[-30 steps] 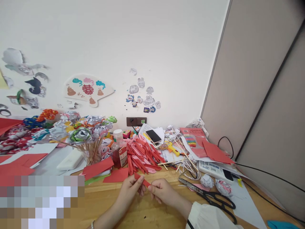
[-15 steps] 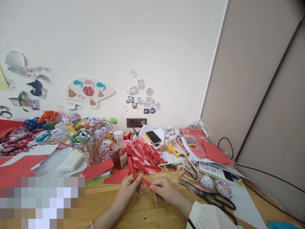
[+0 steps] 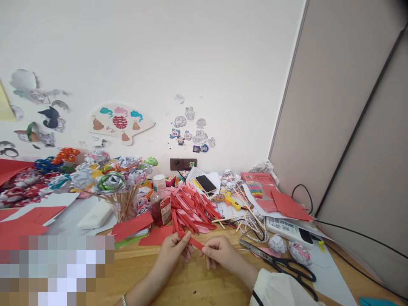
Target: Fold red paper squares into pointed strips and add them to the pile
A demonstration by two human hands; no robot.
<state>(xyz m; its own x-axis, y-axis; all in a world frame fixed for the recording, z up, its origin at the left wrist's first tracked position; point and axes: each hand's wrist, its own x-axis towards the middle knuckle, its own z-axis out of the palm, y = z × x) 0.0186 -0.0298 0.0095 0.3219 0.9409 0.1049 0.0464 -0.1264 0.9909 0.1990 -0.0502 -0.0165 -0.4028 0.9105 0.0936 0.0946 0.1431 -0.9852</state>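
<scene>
A narrow folded red paper strip (image 3: 193,241) is held between both my hands just above the wooden table (image 3: 191,284). My left hand (image 3: 174,250) pinches its left end with thumb and fingers closed. My right hand (image 3: 219,253) pinches its right end, fingers curled. Just behind the hands lies a heap of similar folded red strips (image 3: 191,207) and a flat red sheet (image 3: 156,236).
Black scissors (image 3: 280,264) lie right of my right hand. Behind stand a red-filled bottle (image 3: 159,205), a cup of paper flowers on sticks (image 3: 117,187), a phone (image 3: 205,183), a yellow glue gun (image 3: 230,199), wooden sticks, a bead string, crumpled paper balls and red sheets. Cables run at right.
Both hands have stayed at the strip, the right one sliding slightly right along it; the view shifted a little.
</scene>
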